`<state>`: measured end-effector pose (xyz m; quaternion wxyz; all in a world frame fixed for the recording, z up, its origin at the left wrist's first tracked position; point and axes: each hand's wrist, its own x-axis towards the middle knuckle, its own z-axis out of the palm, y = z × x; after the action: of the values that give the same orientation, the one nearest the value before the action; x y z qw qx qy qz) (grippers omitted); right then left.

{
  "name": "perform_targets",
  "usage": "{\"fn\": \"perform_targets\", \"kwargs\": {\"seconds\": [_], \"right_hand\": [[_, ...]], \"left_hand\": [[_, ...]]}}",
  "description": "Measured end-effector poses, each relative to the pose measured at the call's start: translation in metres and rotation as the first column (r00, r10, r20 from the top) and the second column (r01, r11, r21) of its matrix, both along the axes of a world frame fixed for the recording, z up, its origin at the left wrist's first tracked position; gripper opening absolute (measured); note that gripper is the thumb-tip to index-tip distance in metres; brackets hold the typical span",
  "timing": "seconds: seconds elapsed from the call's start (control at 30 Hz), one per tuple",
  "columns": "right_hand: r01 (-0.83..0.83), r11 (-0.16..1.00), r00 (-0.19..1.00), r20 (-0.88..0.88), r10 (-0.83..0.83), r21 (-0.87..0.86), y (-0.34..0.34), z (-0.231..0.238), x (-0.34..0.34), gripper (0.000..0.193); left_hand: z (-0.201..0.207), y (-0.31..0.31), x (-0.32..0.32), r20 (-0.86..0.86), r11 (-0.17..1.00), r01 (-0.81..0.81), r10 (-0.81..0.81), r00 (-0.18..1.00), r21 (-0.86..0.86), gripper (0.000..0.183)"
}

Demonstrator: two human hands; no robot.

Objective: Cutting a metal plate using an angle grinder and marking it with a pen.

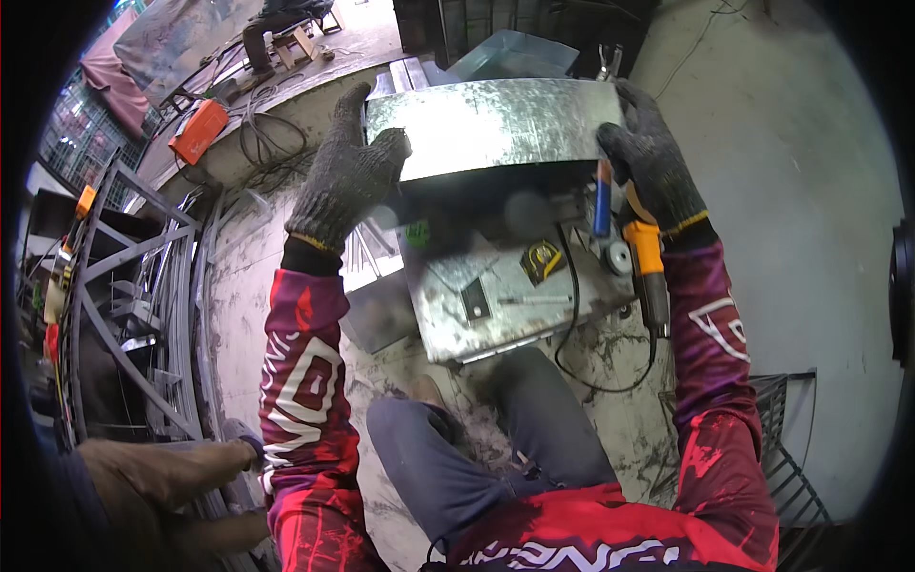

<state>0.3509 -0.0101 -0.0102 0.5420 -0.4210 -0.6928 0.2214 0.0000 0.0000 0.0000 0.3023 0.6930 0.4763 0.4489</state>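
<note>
While the person sat on the stained concrete floor (810, 191), both gloved hands held up a shiny curved sheet of galvanised metal (491, 124), which lay toward twelve o'clock over a flat scuffed grey steel plate (477, 305). The left hand (345, 176), in a grey knitted glove, had its fingers closed around the sheet's nine o'clock edge. The right hand (650, 157) gripped the three o'clock edge the same way. Below that hand, at about five o'clock, lay an orange-bodied angle grinder (646, 267) with its black cable (581, 353). A small yellow and black tape measure (541, 259) rested on the plate.
</note>
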Motion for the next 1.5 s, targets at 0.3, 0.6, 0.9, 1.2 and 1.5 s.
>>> {"fn": "perform_targets", "kwargs": {"seconds": [0.3, 0.6, 0.9, 1.2, 1.5], "right_hand": [[0.201, 0.916, 0.975, 0.16, -0.153, -0.348, 0.112, -0.021, -0.029, 0.071], [0.332, 0.75, 0.931, 0.072, -0.357, -0.572, 0.081, -0.016, -0.025, 0.065], [0.669, 0.502, 0.728, 0.35, -0.589, -0.548, -0.104, -0.024, 0.014, 0.033], [0.589, 0.33, 0.719, 0.292, -0.63, -0.738, -0.192, -0.099, 0.048, 0.03], [0.945, -0.002, 0.32, 0.922, -0.218, -0.328, -0.11, -0.133, 0.06, 0.053]], "left_hand": [[-0.028, 0.099, -0.033, -0.093, 0.97, -0.064, 0.043, 0.995, -0.233, 0.064], [-0.044, 0.085, -0.033, 0.016, 0.902, -0.043, 0.055, 0.998, -0.429, 0.081], [-0.024, 0.08, -0.022, 0.006, 0.806, -0.103, 0.13, 0.991, -0.583, 0.075], [-0.018, 0.08, -0.033, 0.028, 0.769, -0.088, 0.136, 0.99, -0.633, 0.076], [-0.028, 0.069, -0.043, -0.177, 0.793, -0.271, 0.207, 0.962, -0.546, 0.075]]}}
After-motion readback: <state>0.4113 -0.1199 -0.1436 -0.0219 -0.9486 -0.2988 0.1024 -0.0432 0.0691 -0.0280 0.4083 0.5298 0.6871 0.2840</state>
